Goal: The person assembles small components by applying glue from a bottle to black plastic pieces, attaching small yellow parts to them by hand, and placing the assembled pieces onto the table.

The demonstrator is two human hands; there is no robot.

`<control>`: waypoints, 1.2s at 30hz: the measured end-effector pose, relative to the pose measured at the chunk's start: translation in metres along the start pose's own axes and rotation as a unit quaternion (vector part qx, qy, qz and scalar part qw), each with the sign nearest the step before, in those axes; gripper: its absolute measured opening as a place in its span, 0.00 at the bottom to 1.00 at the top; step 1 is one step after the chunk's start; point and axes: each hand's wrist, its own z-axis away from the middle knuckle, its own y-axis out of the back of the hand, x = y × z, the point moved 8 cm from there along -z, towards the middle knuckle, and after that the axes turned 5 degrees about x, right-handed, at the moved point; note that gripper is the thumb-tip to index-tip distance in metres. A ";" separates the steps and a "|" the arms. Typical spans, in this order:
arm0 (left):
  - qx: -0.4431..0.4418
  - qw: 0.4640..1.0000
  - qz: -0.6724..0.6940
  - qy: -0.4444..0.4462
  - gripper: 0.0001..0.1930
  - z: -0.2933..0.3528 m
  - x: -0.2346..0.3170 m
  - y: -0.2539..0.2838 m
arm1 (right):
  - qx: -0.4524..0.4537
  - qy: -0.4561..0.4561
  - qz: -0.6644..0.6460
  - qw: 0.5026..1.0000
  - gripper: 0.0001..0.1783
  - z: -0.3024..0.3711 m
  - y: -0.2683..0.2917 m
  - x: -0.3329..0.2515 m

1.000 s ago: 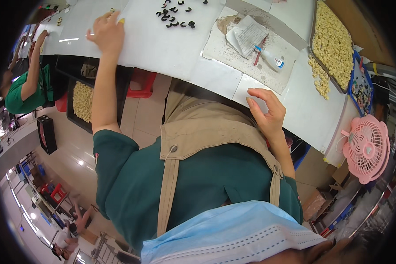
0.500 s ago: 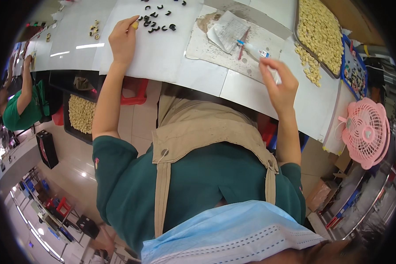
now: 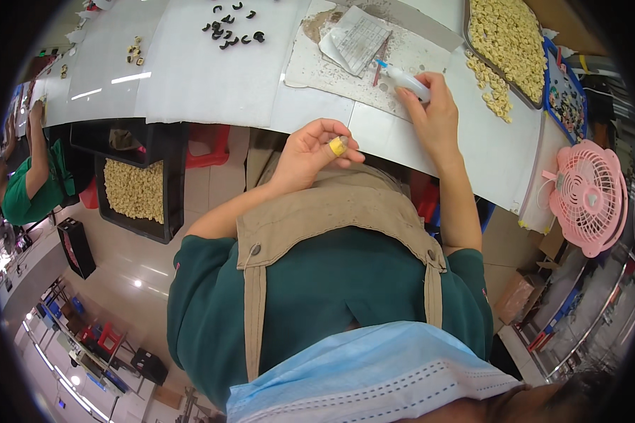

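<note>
In my right hand [image 3: 434, 116] is a white squeeze bottle [image 3: 408, 83] with a thin blue nozzle, tilted so the tip points left over a stained board [image 3: 307, 77]. My left hand [image 3: 307, 151] is in front of the table's near edge, palm turned up and fingers curled in. Yellow tape [image 3: 338, 146] wraps its thumb. Whatever the fingertips may pinch is too small to name. Several small black curved pieces [image 3: 222, 32] lie on the white sheet [image 3: 212, 84] at the far left of the board. A folded paper [image 3: 360, 42] rests on the board.
At the far right a tray [image 3: 525, 99] holds many cream-coloured pieces, with more spilled beside it. Further right are a blue tray [image 3: 568, 106] and a pink fan [image 3: 587, 197]. A black bin [image 3: 173, 204] of cream pieces stands lower left; a co-worker in green [image 3: 39, 180] sits beyond.
My left hand has drawn back from beside the black pieces to in front of the table edge. My right hand has moved slightly left and up with the bottle.
</note>
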 end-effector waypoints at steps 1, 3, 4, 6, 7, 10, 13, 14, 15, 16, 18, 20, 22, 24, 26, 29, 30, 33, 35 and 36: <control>0.003 1.000 0.004 0.000 0.10 0.000 -0.001 0.000 | 0.010 -0.074 -0.096 0.993 0.16 0.011 0.005 0.000; -0.014 0.999 -0.023 -0.036 0.11 0.003 0.003 -0.003 | 0.037 -0.156 -0.295 0.942 0.14 0.035 -0.003 0.016; -0.014 0.999 -0.021 -0.034 0.11 0.003 0.002 -0.002 | 0.029 -0.177 -0.364 0.914 0.13 0.044 -0.005 0.012; -0.007 0.999 -0.040 -0.019 0.12 0.002 -0.003 0.002 | 0.010 -0.208 -0.463 0.862 0.12 0.064 -0.005 -0.006; -0.007 0.999 -0.039 -0.017 0.12 0.003 -0.004 0.003 | -0.004 -0.224 -0.472 0.853 0.12 0.073 -0.004 -0.008; -0.014 0.997 -0.070 0.004 0.13 0.005 -0.010 0.003 | -0.013 -0.225 -0.442 0.868 0.12 0.090 0.005 -0.014; -0.010 0.998 -0.063 0.005 0.14 0.007 -0.011 0.002 | 0.056 -0.178 -0.410 0.893 0.11 0.090 0.026 -0.024; -0.021 0.999 -0.045 0.010 0.15 0.007 -0.012 -0.001 | 0.056 -0.180 -0.409 0.893 0.11 0.092 0.026 -0.023; -0.031 0.999 -0.028 0.013 0.15 0.008 -0.012 -0.004 | 0.060 -0.170 -0.406 0.896 0.10 0.093 0.027 -0.024; -0.031 0.999 -0.028 0.013 0.15 0.008 -0.013 -0.004 | 0.063 -0.160 -0.403 0.899 0.10 0.094 0.028 -0.024; -0.026 0.999 -0.024 0.008 0.16 0.008 -0.013 -0.003 | 0.070 -0.143 -0.383 0.910 0.09 0.096 0.032 -0.025; -0.017 0.999 -0.033 0.006 0.16 0.008 -0.013 0.000 | 0.077 -0.127 -0.363 0.920 0.09 0.095 0.035 -0.028; -0.010 0.999 -0.043 0.006 0.16 0.009 -0.014 0.003 | 0.104 -0.062 -0.299 0.947 0.09 0.092 0.044 -0.040; -0.010 0.998 -0.060 0.007 0.16 0.009 -0.015 0.006 | 0.103 -0.043 -0.278 0.954 0.10 0.091 0.044 -0.046; -0.011 0.999 -0.039 0.009 0.16 0.011 -0.014 0.004 | 0.102 -0.024 -0.256 0.961 0.10 0.091 0.043 -0.049; -0.012 1.000 -0.003 0.011 0.16 0.014 -0.013 0.002 | 0.102 -0.008 -0.218 0.971 0.10 0.091 0.043 -0.053; -0.013 1.000 0.010 0.012 0.16 0.014 -0.013 0.002 | 0.100 -0.005 -0.217 0.971 0.10 0.091 0.043 -0.056; -0.017 1.000 0.011 0.018 0.15 0.014 -0.013 0.001 | 0.094 0.005 -0.214 0.972 0.11 0.089 0.042 -0.061; -0.017 1.000 0.014 0.020 0.15 0.015 -0.012 0.001 | 0.089 0.011 -0.213 0.973 0.11 0.088 0.041 -0.063; -0.015 1.000 0.016 0.021 0.15 0.016 -0.012 0.001 | 0.087 0.014 -0.218 0.972 0.11 0.088 0.040 -0.063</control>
